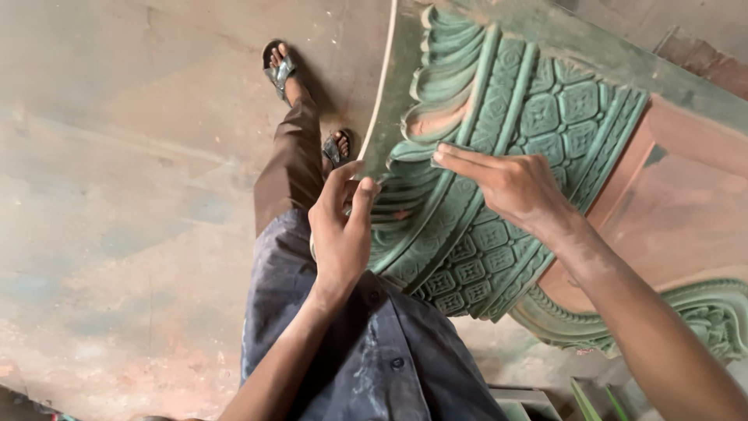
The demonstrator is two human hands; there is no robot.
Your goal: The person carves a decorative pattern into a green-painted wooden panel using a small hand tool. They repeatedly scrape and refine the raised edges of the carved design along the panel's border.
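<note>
Fingers of your left hand [340,226] pinch the green carved mould [499,156] edge to steady it, while your right hand [510,187] lies flat, grasping nothing.

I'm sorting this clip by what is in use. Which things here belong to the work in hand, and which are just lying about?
In hand:
- green carved panel, gripped at its edge by the left hand
- right hand, fingers pressed on the carving

Lying about:
- second green carving, lower right
- stained floor
- green strips, bottom edge

Matt green carved mould [499,156] (rubbery-looking, dusty) above a rough, stained concrete floor [117,195].
</note>
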